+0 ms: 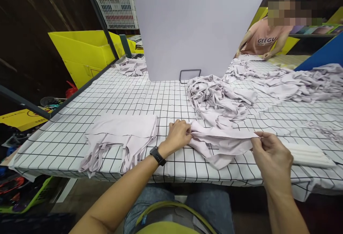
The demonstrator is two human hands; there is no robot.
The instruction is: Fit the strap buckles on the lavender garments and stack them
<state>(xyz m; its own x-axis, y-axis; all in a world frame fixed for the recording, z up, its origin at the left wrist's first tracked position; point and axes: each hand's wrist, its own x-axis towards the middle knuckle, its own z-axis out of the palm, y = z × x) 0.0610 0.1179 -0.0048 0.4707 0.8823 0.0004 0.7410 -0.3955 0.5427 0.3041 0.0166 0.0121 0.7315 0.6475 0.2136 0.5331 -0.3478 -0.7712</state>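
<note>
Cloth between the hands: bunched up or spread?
Partly spread: the cloth stretches between left hand and right hand, but its lower part lies in loose folds.

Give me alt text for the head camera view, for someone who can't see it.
The left hand and right hand hold a pale fabric piece between them over a grid-patterned tablecloth. A neat stack of similar pieces lies to the left, a crumpled heap beyond.

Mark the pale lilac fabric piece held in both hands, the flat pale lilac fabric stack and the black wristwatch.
Pale lilac fabric piece [223,139], head view: middle of its stretched span.
Flat pale lilac fabric stack [123,127], head view: top layer.
Black wristwatch [158,156], head view: middle of its visible side.
</note>
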